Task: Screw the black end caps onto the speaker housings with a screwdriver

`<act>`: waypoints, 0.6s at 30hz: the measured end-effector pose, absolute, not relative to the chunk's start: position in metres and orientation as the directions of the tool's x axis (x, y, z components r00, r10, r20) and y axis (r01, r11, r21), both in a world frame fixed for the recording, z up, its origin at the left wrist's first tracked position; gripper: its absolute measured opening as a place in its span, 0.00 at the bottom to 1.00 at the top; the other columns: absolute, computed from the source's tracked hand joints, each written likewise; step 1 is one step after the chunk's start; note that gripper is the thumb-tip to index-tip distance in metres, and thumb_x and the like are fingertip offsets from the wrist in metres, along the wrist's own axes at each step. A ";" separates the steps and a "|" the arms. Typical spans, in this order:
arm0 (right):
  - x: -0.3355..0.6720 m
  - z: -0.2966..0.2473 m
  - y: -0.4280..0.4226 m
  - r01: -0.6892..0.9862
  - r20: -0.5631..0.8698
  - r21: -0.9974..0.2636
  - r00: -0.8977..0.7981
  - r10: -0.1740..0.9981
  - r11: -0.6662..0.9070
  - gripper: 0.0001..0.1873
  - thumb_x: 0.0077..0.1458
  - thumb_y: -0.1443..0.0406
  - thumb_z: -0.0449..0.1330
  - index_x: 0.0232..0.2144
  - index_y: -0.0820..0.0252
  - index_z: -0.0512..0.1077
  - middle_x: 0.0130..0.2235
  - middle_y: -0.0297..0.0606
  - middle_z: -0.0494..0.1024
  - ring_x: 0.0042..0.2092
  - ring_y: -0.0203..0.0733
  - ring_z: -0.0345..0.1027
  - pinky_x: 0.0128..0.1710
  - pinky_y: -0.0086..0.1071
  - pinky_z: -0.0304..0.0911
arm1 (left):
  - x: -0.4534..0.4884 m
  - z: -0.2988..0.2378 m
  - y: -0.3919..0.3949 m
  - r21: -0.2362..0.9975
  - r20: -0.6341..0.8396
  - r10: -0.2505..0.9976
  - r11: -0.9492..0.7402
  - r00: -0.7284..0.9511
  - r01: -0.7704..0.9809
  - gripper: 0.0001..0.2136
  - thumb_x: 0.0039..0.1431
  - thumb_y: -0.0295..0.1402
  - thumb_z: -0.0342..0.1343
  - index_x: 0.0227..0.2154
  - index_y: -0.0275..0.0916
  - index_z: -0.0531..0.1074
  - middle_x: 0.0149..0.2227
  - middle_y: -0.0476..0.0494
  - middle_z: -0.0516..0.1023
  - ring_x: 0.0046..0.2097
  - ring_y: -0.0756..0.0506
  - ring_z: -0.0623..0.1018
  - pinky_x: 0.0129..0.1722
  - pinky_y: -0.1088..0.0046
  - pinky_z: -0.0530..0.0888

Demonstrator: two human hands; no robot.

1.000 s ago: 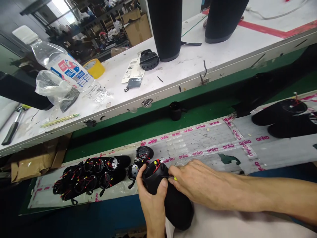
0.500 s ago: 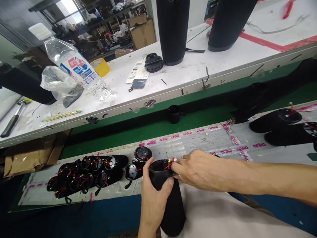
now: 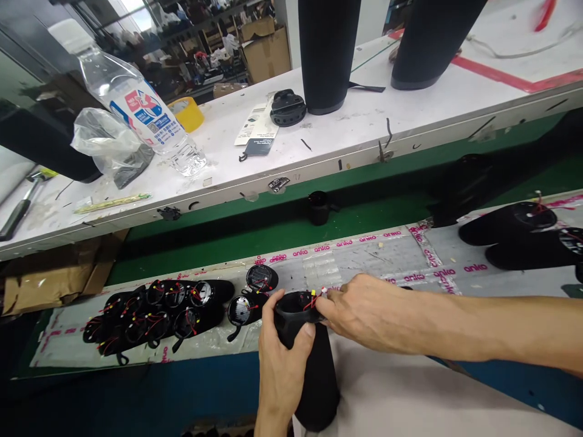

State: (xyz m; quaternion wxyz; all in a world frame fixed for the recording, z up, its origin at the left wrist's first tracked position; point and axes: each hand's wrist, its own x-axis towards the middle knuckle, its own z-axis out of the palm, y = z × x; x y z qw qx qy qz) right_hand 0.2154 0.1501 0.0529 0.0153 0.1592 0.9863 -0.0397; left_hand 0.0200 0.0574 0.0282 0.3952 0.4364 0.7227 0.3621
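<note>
My left hand is wrapped round the upper part of a black fabric-covered speaker cylinder that stands upright at the bench's near edge. Red and yellow wires stick out of its open top rim. My right hand reaches in from the right and pinches those wires at the rim with its fingertips. Just left of the cylinder lie two round black speaker modules, and further left a pile of several similar black modules with red wires.
A green conveyor belt runs between the taped near bench and a white far table. On that table stand two tall black cylinders, a water bottle, a plastic bag, yellow tape and a hammer. More black cylinders lie at the right.
The cylinder has been raised from tilted to upright. My right hand has shifted from its side to the wires at the top rim. The view has tilted slightly.
</note>
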 end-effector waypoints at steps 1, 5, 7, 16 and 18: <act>0.215 0.053 0.150 0.305 -0.046 -0.089 -0.952 0.302 0.948 0.08 0.61 0.74 0.52 0.36 0.57 0.67 0.31 0.33 0.72 0.21 0.36 0.53 0.22 0.36 0.37 | 0.021 0.028 0.057 0.865 -0.258 0.915 0.362 -0.311 0.349 0.28 0.56 0.42 0.61 0.60 0.46 0.66 0.58 0.41 0.75 0.58 0.36 0.75 0.57 0.57 0.69; 0.214 0.054 0.150 0.279 -0.095 -0.116 -0.958 0.269 0.953 0.09 0.56 0.76 0.54 0.36 0.59 0.68 0.31 0.33 0.72 0.20 0.34 0.53 0.21 0.36 0.38 | 0.023 0.026 0.055 0.846 -0.268 0.909 0.380 -0.319 0.374 0.27 0.55 0.42 0.61 0.58 0.46 0.67 0.57 0.41 0.75 0.58 0.36 0.74 0.58 0.56 0.69; 0.213 0.054 0.151 0.293 -0.108 -0.125 -0.954 0.280 0.948 0.08 0.57 0.76 0.54 0.36 0.60 0.68 0.29 0.33 0.72 0.20 0.34 0.52 0.21 0.36 0.38 | 0.022 0.024 0.055 0.839 -0.275 0.906 0.390 -0.322 0.380 0.27 0.54 0.42 0.62 0.58 0.46 0.67 0.56 0.41 0.76 0.57 0.36 0.75 0.57 0.56 0.69; 0.208 0.058 0.158 0.420 -0.104 -0.273 -0.907 0.407 0.866 0.12 0.71 0.60 0.50 0.38 0.61 0.66 0.25 0.30 0.72 0.21 0.38 0.60 0.22 0.36 0.42 | 0.015 0.011 0.061 0.930 -0.348 0.909 0.365 -0.230 0.033 0.36 0.46 0.53 0.64 0.57 0.42 0.67 0.52 0.39 0.78 0.53 0.36 0.77 0.56 0.59 0.71; 0.210 0.063 0.157 0.451 -0.097 -0.225 -0.893 0.440 0.864 0.09 0.71 0.62 0.51 0.38 0.60 0.66 0.25 0.29 0.71 0.21 0.40 0.62 0.22 0.37 0.42 | 0.013 0.010 0.060 0.922 -0.357 0.904 0.381 -0.235 0.065 0.37 0.46 0.51 0.65 0.58 0.44 0.66 0.55 0.39 0.76 0.55 0.36 0.76 0.56 0.59 0.71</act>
